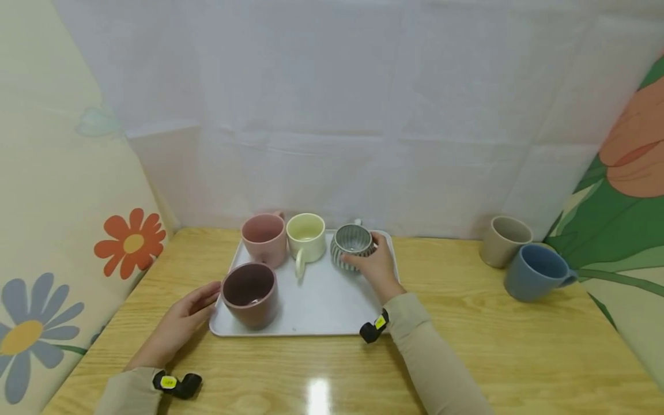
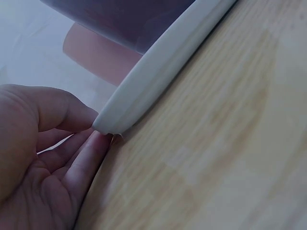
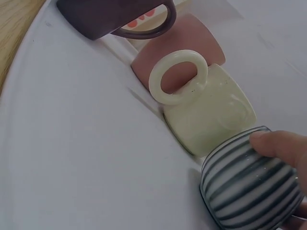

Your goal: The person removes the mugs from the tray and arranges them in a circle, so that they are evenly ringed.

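My right hand [image 1: 377, 266] grips a grey-and-white striped mug [image 3: 249, 184] at the back right of a white tray [image 1: 321, 305], thumb on its near side. The mug's small handle points to the back. At the tray's left edge my left hand [image 2: 53, 148] pinches the rim between thumb and fingers. Close beside that hand, on the tray, stands a dark plum mug [image 1: 251, 308]. Along the back are a pink mug [image 1: 266, 245] and a pale yellow mug [image 1: 311, 248], whose ring handle faces the front. The yellow mug is next to the striped one.
On the wooden table [image 1: 446, 300] to the right of the tray stand a beige cup [image 1: 500, 248] and a blue mug [image 1: 529, 279], close together. A white cloth [image 1: 321, 115] hangs behind the table. Flower-patterned panels [image 1: 57, 202] flank both sides.
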`<action>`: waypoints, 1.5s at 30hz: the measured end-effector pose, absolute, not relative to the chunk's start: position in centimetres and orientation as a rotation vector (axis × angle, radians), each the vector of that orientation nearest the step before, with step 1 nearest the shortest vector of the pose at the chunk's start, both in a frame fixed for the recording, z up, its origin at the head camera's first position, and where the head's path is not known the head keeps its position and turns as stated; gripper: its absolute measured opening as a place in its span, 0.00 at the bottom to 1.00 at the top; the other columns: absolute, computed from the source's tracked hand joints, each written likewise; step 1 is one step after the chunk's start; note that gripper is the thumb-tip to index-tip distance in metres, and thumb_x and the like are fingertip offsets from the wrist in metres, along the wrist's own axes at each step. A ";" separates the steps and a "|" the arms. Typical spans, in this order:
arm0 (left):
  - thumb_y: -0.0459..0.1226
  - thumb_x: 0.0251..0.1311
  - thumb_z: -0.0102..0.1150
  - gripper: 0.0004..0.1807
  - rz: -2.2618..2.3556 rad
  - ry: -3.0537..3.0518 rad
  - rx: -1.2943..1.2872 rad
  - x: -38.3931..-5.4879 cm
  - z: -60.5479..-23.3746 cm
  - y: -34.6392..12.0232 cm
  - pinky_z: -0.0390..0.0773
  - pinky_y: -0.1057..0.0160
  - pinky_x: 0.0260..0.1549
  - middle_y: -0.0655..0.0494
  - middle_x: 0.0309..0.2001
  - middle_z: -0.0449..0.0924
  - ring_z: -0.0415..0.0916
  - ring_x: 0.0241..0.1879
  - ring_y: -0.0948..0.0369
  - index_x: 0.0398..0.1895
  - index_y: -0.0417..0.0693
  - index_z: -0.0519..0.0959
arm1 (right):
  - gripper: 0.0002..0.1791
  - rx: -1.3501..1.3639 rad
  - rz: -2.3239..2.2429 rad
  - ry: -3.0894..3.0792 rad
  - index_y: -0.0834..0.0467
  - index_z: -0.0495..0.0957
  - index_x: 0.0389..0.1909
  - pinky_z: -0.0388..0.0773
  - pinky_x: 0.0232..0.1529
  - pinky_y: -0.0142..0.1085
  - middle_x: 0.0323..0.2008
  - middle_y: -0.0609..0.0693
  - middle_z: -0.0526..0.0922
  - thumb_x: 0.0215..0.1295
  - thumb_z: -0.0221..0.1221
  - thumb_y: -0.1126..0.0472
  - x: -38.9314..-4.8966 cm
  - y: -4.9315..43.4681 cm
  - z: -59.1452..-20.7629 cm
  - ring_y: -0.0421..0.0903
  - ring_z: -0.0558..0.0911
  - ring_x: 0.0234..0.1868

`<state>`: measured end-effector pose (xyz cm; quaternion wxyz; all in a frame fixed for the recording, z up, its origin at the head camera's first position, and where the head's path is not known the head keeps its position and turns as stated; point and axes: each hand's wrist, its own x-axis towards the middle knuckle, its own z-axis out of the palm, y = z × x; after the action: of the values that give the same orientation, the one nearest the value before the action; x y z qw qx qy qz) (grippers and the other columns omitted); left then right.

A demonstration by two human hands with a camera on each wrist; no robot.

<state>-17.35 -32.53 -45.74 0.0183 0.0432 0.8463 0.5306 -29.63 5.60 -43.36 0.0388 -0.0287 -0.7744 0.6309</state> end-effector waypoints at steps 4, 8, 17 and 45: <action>0.34 0.77 0.50 0.30 1.680 2.632 0.167 -17.2 -45.9 -32.4 0.66 0.84 0.52 0.30 0.70 0.65 0.64 0.56 0.87 0.75 0.29 0.58 | 0.49 -0.085 1.912 -2.395 0.58 0.65 0.69 0.71 0.66 0.47 0.66 0.57 0.71 0.46 0.80 0.61 -29.6 5.9 -43.7 0.55 0.73 0.65; 0.35 0.77 0.51 0.31 1.665 2.620 0.127 -17.2 -45.9 -32.3 0.65 0.84 0.52 0.32 0.71 0.65 0.63 0.57 0.86 0.76 0.31 0.57 | 0.49 -0.073 1.929 -2.393 0.58 0.65 0.69 0.72 0.65 0.47 0.64 0.56 0.73 0.45 0.80 0.60 -29.5 6.2 -43.8 0.55 0.74 0.63; 0.35 0.77 0.50 0.31 1.656 2.620 0.122 -17.2 -45.6 -32.5 0.65 0.83 0.53 0.33 0.71 0.65 0.63 0.57 0.85 0.77 0.32 0.57 | 0.48 -0.098 1.935 -2.398 0.58 0.66 0.68 0.75 0.61 0.48 0.61 0.58 0.75 0.45 0.81 0.60 -29.0 6.3 -43.7 0.56 0.75 0.62; 0.34 0.77 0.49 0.30 1.658 2.618 0.117 -17.1 -45.4 -32.5 0.64 0.84 0.52 0.31 0.71 0.64 0.62 0.56 0.87 0.76 0.31 0.57 | 0.50 -0.017 1.862 -2.457 0.57 0.67 0.70 0.74 0.62 0.50 0.67 0.57 0.72 0.45 0.81 0.57 -28.4 6.8 -43.9 0.57 0.75 0.63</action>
<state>-17.14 -32.53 -45.38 0.0203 0.0378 0.8441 0.5344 -28.41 6.83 -43.91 0.0293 -0.0054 -0.7966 0.6037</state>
